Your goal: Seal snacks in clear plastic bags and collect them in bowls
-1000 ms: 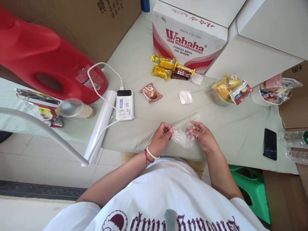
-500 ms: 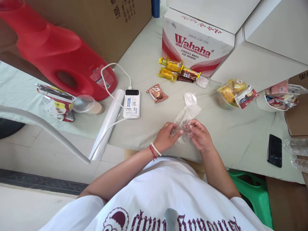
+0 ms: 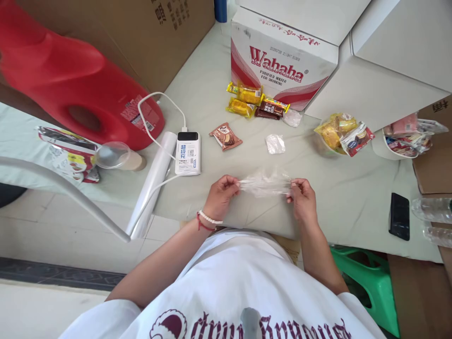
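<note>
The person holds a thin clear plastic bag (image 3: pixel 265 183) stretched out flat between both hands, just above the near edge of the worktop (image 3: pixel 339 188). The left hand (image 3: pixel 221 197) pinches the left end of the bag, with its grip closed tight on the plastic. The right hand (image 3: pixel 302 201) pinches the right end the same way. The left wrist has a white bead band and a red string on it. Past the bag, further from the person, lies a small crumpled bit of clear plastic (image 3: pixel 275 143). To the left of that bit sits a brown snack pack (image 3: pixel 225 136). Left of the bag lies a white power bank (image 3: pixel 188 153) with a white cable plugged in, and a white roll (image 3: pixel 152 184) lies right beside it. A big red jug (image 3: pixel 70 89) lies on its side far to the left of the bag. Far behind the bag stands a white and red box (image 3: pixel 282 66) that says Wahaha, with yellow and brown snack bars (image 3: pixel 256 100) in front of it. To the right of the bag, well apart, lies a black phone (image 3: pixel 399 216).
</note>
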`<action>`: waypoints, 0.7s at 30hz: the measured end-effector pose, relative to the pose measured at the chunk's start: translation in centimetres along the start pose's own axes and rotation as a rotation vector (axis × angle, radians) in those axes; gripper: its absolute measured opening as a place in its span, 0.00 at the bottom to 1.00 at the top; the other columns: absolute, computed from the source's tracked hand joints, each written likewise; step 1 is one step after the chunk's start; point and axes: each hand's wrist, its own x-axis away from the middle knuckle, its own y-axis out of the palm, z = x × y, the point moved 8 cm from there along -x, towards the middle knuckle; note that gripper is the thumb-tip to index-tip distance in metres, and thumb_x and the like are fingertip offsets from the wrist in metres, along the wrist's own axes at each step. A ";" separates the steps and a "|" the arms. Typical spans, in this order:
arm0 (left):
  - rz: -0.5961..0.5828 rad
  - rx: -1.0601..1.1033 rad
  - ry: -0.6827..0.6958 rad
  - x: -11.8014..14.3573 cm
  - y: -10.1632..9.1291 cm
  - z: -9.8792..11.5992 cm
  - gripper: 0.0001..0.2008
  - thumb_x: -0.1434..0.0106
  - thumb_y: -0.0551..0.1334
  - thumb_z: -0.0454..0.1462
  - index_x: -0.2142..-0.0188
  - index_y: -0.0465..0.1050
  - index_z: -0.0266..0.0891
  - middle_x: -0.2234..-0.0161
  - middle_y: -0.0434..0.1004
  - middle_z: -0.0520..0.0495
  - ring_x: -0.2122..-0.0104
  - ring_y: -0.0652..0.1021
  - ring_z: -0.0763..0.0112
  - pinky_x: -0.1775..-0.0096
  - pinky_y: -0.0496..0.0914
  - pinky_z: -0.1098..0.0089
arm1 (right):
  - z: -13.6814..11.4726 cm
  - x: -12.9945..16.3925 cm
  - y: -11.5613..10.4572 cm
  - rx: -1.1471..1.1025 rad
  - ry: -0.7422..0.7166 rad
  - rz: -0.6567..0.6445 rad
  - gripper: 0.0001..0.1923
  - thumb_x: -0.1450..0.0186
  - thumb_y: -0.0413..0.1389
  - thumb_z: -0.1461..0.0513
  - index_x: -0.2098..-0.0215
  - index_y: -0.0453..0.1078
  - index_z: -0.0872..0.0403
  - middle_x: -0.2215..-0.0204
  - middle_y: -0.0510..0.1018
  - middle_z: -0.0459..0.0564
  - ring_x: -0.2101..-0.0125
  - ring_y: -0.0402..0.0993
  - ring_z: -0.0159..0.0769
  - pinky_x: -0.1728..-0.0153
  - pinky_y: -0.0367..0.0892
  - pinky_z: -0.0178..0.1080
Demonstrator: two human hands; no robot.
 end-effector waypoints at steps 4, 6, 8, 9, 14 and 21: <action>-0.084 0.073 -0.032 1.3 -1.2 1.0 0.16 0.56 0.75 0.35 0.71 0.71 0.38 0.52 0.77 0.45 0.50 0.77 0.63 0.55 0.71 0.69 | -0.7 0.1 -0.4 0.049 -0.133 -0.142 0.13 0.35 0.63 0.50 0.60 0.70 0.49 0.66 0.74 0.45 0.68 0.72 0.33 0.66 0.72 0.36; -0.131 0.128 -0.090 1.5 -0.8 1.1 0.20 0.57 0.76 0.38 0.68 0.69 0.40 0.47 0.75 0.44 0.47 0.77 0.57 0.56 0.73 0.65 | -1.7 0.5 0.2 0.043 -0.212 -0.246 0.12 0.33 0.62 0.50 0.59 0.71 0.48 0.60 0.76 0.48 0.59 0.75 0.37 0.57 0.74 0.40; -0.119 0.131 -0.193 1.1 0.0 0.9 0.24 0.52 0.74 0.49 0.63 0.68 0.41 0.48 0.76 0.43 0.56 0.81 0.59 0.63 0.74 0.66 | -3.0 1.2 1.1 0.033 -0.279 -0.357 0.11 0.31 0.60 0.51 0.58 0.71 0.48 0.55 0.78 0.50 0.52 0.75 0.40 0.50 0.73 0.44; -0.092 0.090 -0.247 0.8 0.3 0.8 0.25 0.49 0.71 0.54 0.61 0.68 0.42 0.51 0.77 0.43 0.63 0.81 0.63 0.67 0.72 0.68 | -3.6 1.5 1.6 0.033 -0.301 -0.409 0.10 0.30 0.59 0.51 0.58 0.71 0.47 0.54 0.79 0.50 0.50 0.75 0.41 0.46 0.72 0.46; -0.288 -0.296 -0.282 -1.2 4.2 1.0 0.25 0.50 0.73 0.56 0.72 0.71 0.37 0.79 0.69 0.54 0.80 0.62 0.78 0.76 0.55 0.73 | -5.1 2.0 2.1 0.081 -0.288 -0.515 0.11 0.29 0.59 0.50 0.58 0.70 0.47 0.56 0.81 0.50 0.51 0.78 0.42 0.43 0.70 0.49; 0.136 0.002 0.105 -1.4 0.6 2.5 0.18 0.47 0.73 0.49 0.70 0.71 0.39 0.77 0.66 0.57 0.77 0.63 0.79 0.74 0.57 0.75 | -1.4 -0.9 -2.2 0.051 -0.044 -0.223 0.18 0.37 0.64 0.46 0.61 0.69 0.48 0.67 0.77 0.47 0.65 0.77 0.37 0.66 0.75 0.38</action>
